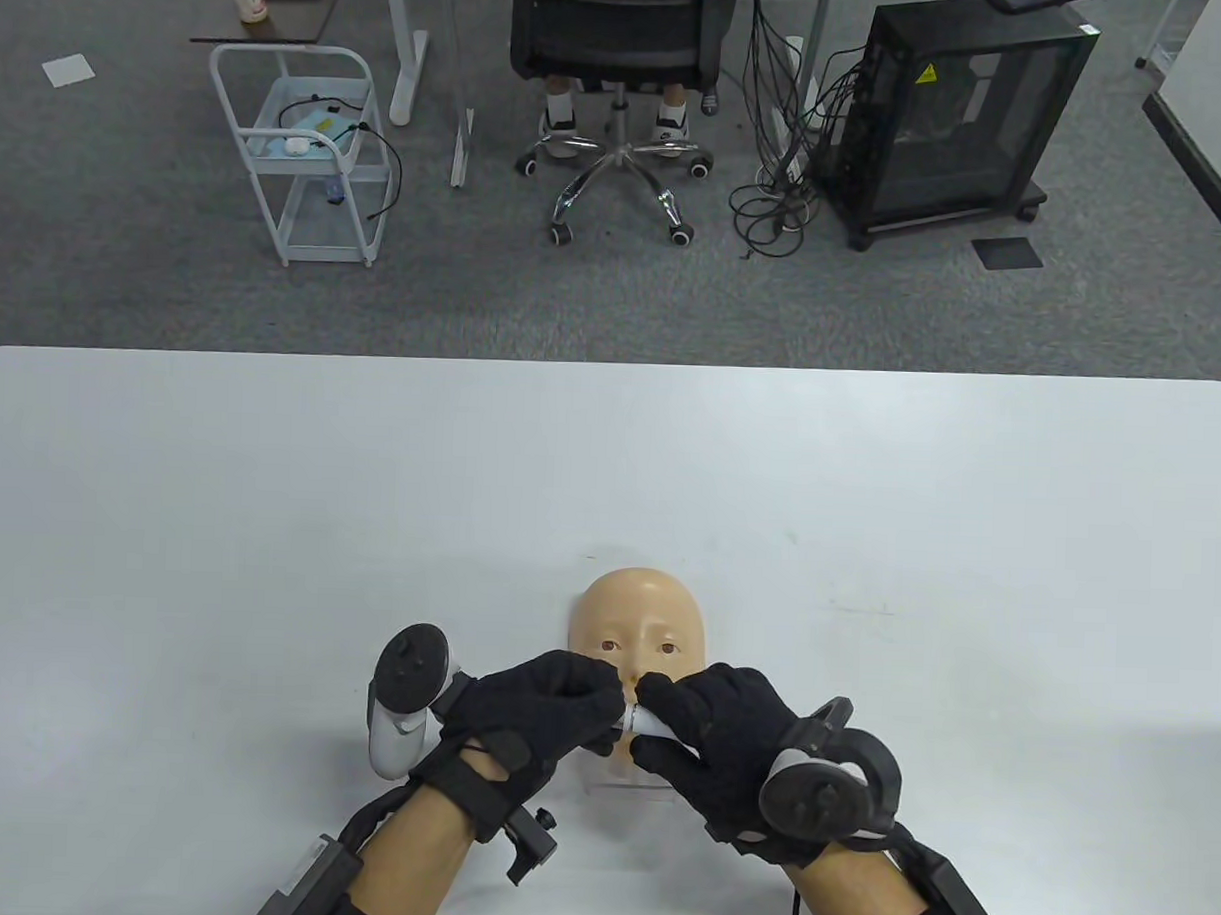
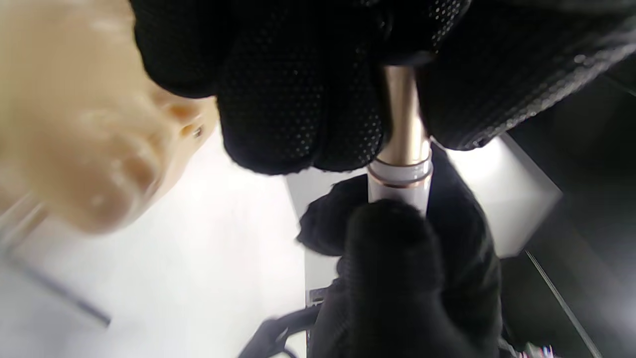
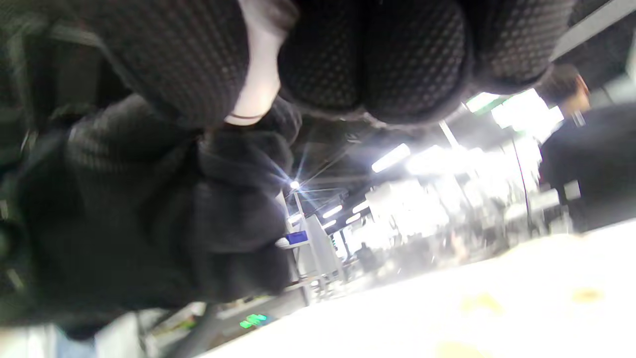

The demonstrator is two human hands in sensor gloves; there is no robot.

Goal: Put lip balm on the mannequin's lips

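The mannequin face (image 1: 632, 613) lies face up on the white table (image 1: 268, 526), forehead away from me. Both gloved hands meet just above its mouth and chin, which they hide. Between them is the lip balm tube (image 1: 644, 721), lying roughly level. My left hand (image 1: 602, 712) grips its gold-coloured end (image 2: 402, 114). My right hand (image 1: 661, 719) grips its white body (image 2: 400, 181), which has a thin ring at the joint. The right wrist view shows the white body (image 3: 258, 74) between my right fingers (image 3: 377, 64). The mannequin's nose and cheek (image 2: 84, 129) show blurred in the left wrist view.
Beyond the table's far edge stand a white cart (image 1: 301, 157), an office chair (image 1: 616, 77) with someone seated, and a black cabinet (image 1: 957, 119) with cables. Nothing else lies on the table.
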